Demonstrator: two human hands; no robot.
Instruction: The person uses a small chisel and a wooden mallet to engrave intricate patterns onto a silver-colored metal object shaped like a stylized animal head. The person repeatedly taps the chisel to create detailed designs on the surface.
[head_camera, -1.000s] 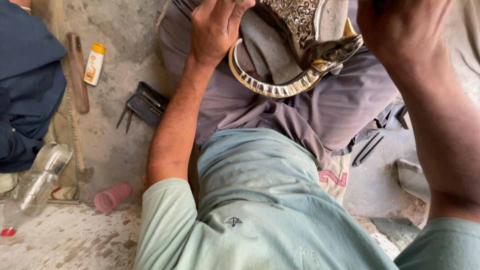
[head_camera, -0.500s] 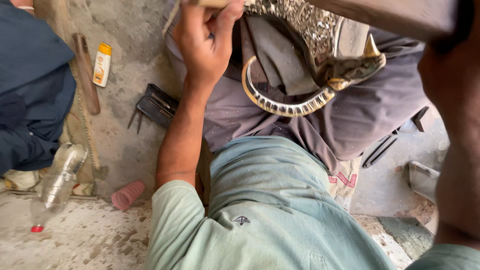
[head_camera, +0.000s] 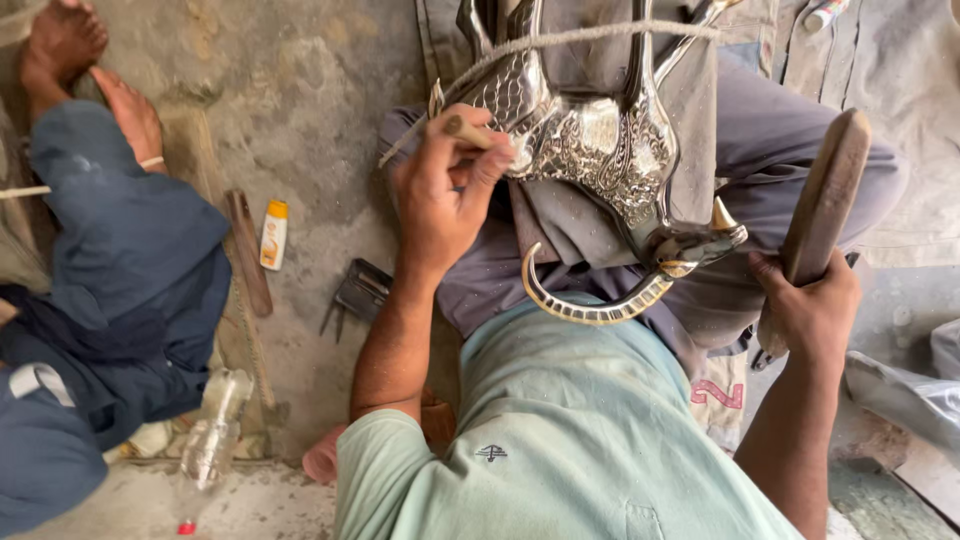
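Head view. The left hand (head_camera: 445, 190), closed on a small punch (head_camera: 470, 131), now rests against the engraved metal figure (head_camera: 600, 150) lying across the lap at upper centre; earlier it sat higher. The right hand (head_camera: 805, 305), formerly raised out of view, grips a wooden mallet (head_camera: 825, 195) at right. A yellow-capped tube (head_camera: 273, 234) lies on the floor (head_camera: 320, 120), left.

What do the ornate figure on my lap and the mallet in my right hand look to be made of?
Ornate figure: likely metal, silvery and polished, with embossed patterns, bright glints and brass-coloured tusk tips. Mallet, gripped by the right hand: probably wood, matte brown and worn.
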